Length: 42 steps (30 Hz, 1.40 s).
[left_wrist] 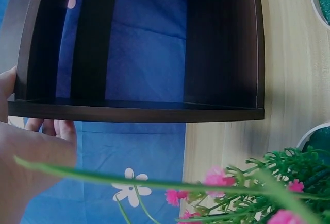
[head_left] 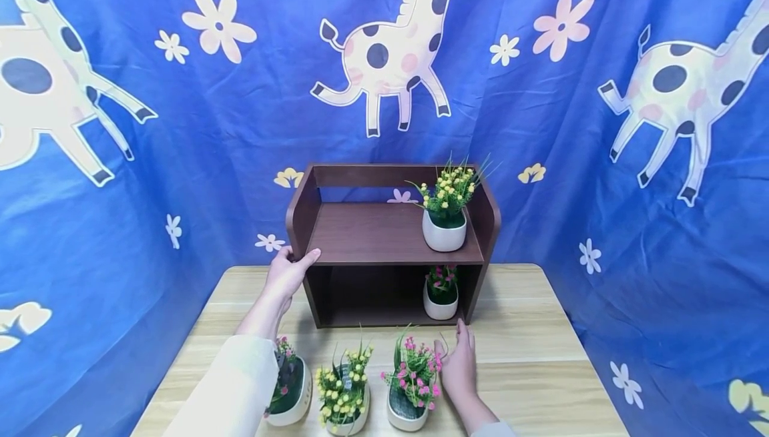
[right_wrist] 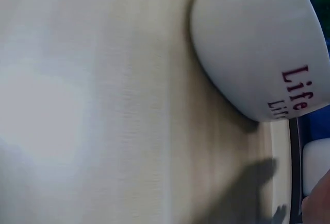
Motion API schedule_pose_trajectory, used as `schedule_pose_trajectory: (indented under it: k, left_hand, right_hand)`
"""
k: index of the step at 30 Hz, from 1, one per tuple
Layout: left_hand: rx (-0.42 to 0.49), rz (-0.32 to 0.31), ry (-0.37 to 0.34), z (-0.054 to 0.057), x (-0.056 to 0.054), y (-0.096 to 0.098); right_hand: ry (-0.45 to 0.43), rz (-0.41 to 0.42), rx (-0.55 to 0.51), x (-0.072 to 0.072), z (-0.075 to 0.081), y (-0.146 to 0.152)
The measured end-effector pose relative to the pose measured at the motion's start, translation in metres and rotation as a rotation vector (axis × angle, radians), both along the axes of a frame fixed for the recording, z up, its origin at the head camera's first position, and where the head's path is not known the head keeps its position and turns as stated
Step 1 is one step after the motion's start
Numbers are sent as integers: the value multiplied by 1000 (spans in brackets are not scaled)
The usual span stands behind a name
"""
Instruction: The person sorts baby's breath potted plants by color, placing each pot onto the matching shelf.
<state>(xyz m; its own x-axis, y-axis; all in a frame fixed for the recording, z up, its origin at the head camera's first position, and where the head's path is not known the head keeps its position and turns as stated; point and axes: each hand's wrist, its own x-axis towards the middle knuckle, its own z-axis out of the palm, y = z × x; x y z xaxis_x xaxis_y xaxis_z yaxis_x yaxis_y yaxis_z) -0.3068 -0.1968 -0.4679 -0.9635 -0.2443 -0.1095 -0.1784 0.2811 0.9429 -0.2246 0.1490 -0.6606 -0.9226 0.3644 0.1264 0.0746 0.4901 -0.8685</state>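
Note:
My left hand (head_left: pixel 285 280) grips the left side panel of a dark brown two-tier shelf (head_left: pixel 366 230). In the left wrist view, its thumb is inside the panel and its fingers (left_wrist: pixel 62 128) behind it. My right hand (head_left: pixel 459 363) is just in front of the shelf's lower right corner, beside a white pot of pink flowers (head_left: pixel 414 383). Its fingers point towards the shelf and hold nothing visible; only a finger shows in the right wrist view. On the upper tier sits a white pot of yellow flowers (head_left: pixel 444 231); below it stands another white pot with pink flowers (head_left: pixel 440 307).
A second yellow-flowered pot (head_left: pixel 348 400) and a pink-flowered pot (head_left: pixel 294 400), partly behind the left sleeve, stand at the front of the wooden table (head_left: pixel 541 370). Blue giraffe-patterned cloth (head_left: pixel 252 123) hangs behind and on both sides.

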Motion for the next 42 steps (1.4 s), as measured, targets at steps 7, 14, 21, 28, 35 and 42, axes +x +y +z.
schedule_pose_trajectory:
  k: [7,14,21,28,35,42]
  left_hand:
    - [-2,6,4,-1,1,-2]
    - [7,6,3,-3,2,-3]
    - [31,8,17,-4,-3,-1]
    - [31,13,17,-4,-4,0]
    - [25,12,21,-6,-5,0]
    - [30,22,23,-6,-4,-1]
  right_hand:
    - [-17,10,-15,23,-5,-1]
    - [-32,95,-36,47,-6,-3]
    - [-41,169,-64,72,-11,-7]
    - [25,245,-13,89,-21,-6]
    - [70,288,-58,102,-23,-3]
    - [145,359,-104,111,-24,-4]
